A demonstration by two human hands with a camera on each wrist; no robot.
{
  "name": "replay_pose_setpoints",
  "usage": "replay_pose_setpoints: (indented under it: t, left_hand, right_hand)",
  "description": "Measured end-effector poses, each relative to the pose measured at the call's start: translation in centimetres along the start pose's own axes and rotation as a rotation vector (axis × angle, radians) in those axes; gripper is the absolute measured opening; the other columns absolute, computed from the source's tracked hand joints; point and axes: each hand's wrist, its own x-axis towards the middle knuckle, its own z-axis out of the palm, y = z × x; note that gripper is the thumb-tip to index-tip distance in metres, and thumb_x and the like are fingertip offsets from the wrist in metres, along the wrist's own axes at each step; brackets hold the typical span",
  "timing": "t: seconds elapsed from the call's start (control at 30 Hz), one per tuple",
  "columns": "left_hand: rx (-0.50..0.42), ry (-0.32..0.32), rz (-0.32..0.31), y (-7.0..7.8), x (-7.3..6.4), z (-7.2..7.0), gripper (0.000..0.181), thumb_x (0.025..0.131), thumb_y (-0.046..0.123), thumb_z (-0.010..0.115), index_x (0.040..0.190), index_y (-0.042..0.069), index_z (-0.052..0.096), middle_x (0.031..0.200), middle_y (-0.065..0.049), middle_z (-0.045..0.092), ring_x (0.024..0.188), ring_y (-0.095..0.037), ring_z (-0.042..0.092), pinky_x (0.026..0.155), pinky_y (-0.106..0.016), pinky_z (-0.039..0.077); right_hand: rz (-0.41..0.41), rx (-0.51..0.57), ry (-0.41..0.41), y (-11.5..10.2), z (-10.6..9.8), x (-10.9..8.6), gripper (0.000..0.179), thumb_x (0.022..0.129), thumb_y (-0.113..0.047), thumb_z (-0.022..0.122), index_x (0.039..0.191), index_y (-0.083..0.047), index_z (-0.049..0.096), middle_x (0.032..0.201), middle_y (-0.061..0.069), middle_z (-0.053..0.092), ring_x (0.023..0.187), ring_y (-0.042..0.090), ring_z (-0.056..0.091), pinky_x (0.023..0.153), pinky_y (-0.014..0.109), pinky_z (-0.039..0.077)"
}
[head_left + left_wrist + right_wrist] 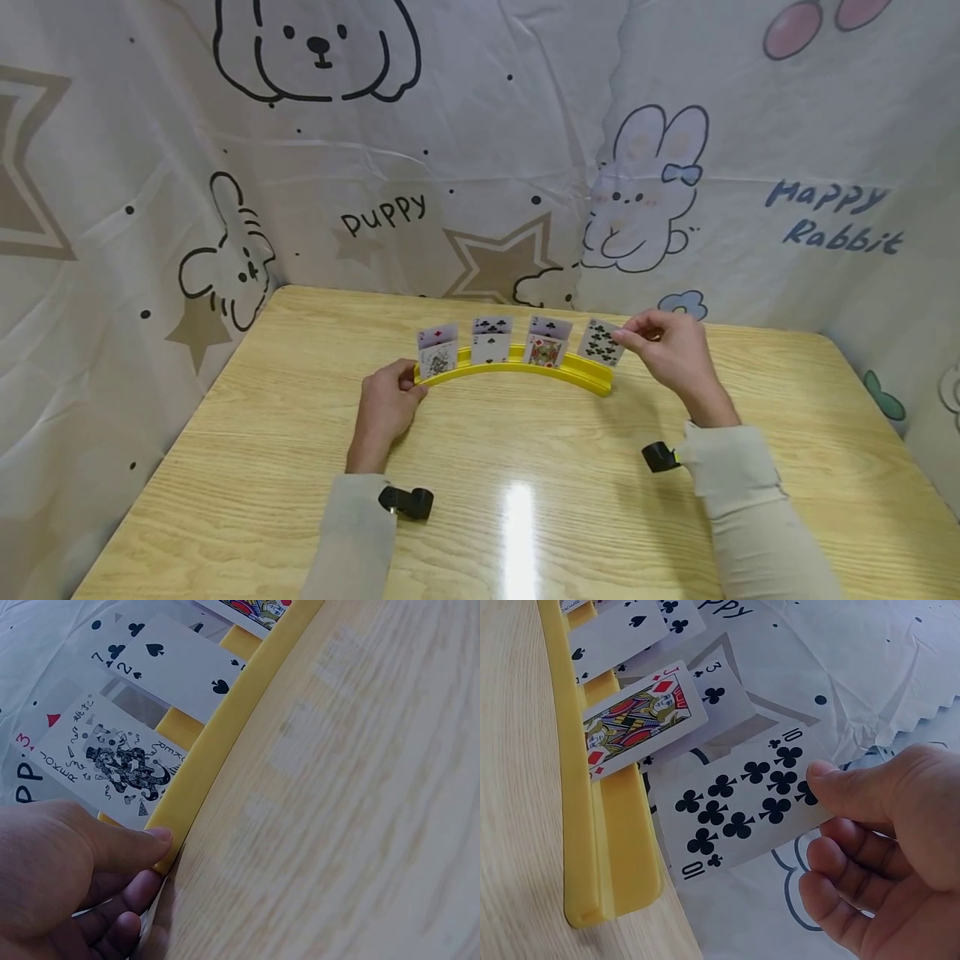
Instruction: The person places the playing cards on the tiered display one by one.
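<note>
A curved yellow card holder (588,377) stands on the wooden table. My left hand (386,404) grips its left end, thumb on the front wall. Nearest that hand, a joker (116,765) stands in front of a red three (49,724). Further along, a two of spades (169,664) overlaps a seven of clubs (112,656). Then comes a jack of diamonds (645,716) with a three of clubs (731,705) behind it. Between thumb and fingers my right hand (678,354) pinches a ten of clubs (735,810), tilted, its lower edge close over the holder's right end.
The light wood table (465,467) spreads out around the holder. A white cloth (465,108) printed with cartoon animals and stars hangs behind it and along the sides. Each wrist carries a small black camera, one of them the left camera (408,502).
</note>
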Motion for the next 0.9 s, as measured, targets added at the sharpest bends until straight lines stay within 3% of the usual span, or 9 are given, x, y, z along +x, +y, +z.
replay_pose_setpoints:
  t: [0.9]
  left_hand:
    - [-0.004,-0.01,-0.011,0.13,-0.08,-0.05,0.034,0.089,0.005,0.075,0.123,0.002,0.069,0.104,-0.012,0.07,0.088,-0.021,0.063,0.075,-0.036,0.052]
  right_hand:
    - [0.019,-0.006,-0.035,0.57,0.98,0.22,0.019,0.093,-0.021,0.074,0.088,-0.004,0.07,0.087,0.01,0.067,0.075,0.024,0.054,0.056,0.03,0.043]
